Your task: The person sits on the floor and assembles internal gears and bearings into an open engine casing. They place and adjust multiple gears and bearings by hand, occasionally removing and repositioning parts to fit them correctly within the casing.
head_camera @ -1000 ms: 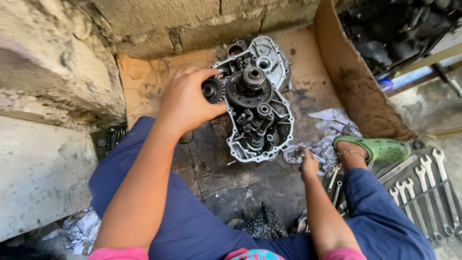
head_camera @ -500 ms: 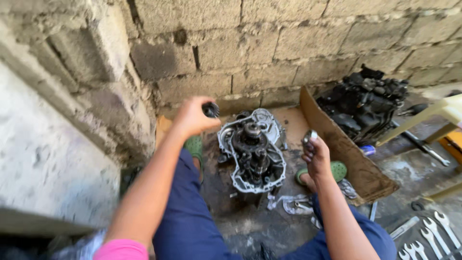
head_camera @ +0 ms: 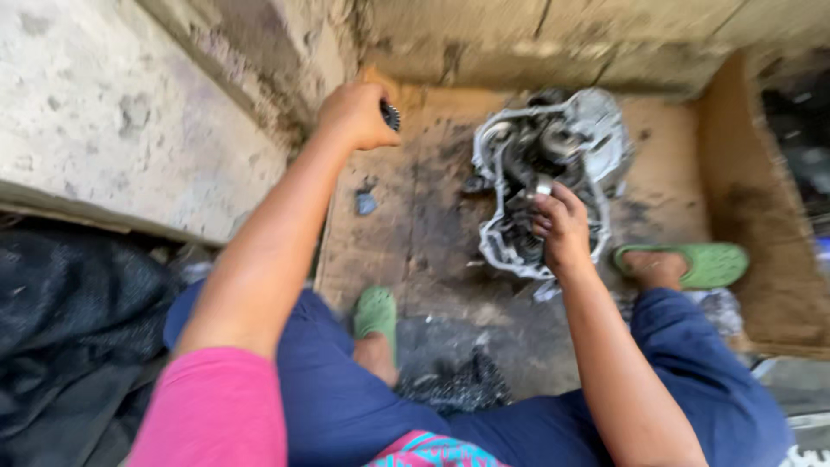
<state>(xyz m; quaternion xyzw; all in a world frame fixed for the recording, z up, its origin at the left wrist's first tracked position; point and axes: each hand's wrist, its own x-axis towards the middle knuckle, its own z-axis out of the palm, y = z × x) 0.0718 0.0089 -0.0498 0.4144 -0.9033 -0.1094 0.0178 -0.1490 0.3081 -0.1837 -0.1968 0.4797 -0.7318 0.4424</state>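
1. Engine case [head_camera: 596, 130]: metal housing w/ gears inside, open side up, lying on stained cardboard [head_camera: 415, 225] near the far wall. Frame is blurred; inner parts not clear.
2. Right hand [head_camera: 562, 227]: over lower-centre of the case, fingers curled narrow around a small shiny metal part [head_camera: 543, 186] at the fingertips. Whether the part touches the case: cannot tell.
3. Left hand [head_camera: 353, 114]: raised well left of the case, closed around a small dark gear [head_camera: 390, 115]; only the toothed edge shows past the fingers.
4. Small dark piece [head_camera: 366, 203] lies on the cardboard, between left hand and case.
5. Green sandals: one [head_camera: 709, 262] just right of the case, one [head_camera: 375, 311] at the near cardboard edge.
6. Blue trousers [head_camera: 346, 406] at bottom of view; rough concrete wall [head_camera: 130, 112] at left.
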